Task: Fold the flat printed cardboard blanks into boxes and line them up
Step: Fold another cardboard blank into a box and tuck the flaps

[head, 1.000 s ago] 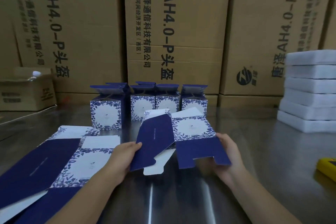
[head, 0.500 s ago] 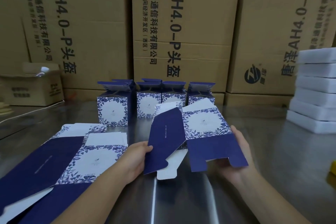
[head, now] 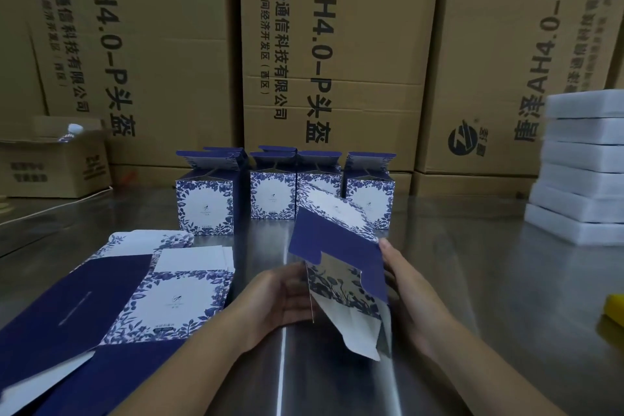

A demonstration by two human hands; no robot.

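I hold a blue-and-white floral cardboard blank (head: 341, 257) above the steel table, partly squared up into a tube and tilted, its white flaps hanging toward me. My left hand (head: 280, 300) holds its left side, fingers against the panel. My right hand (head: 405, 290) grips its right edge, thumb on the navy panel. A pile of flat blanks (head: 141, 300) lies at the left. Several folded boxes (head: 206, 206) with raised lids stand in rows further back, the rightmost box (head: 371, 199) partly hidden by the held blank.
The steel table (head: 472, 280) runs out to the right. Stacked white foam slabs (head: 584, 165) stand at the right edge. A yellow object (head: 614, 309) shows at the right border. Large brown cartons (head: 337, 54) wall the back; a small open carton (head: 57, 162) sits far left.
The blank went from spread flat between my hands to partly folded into a tube and tilted up. My hands moved closer together.
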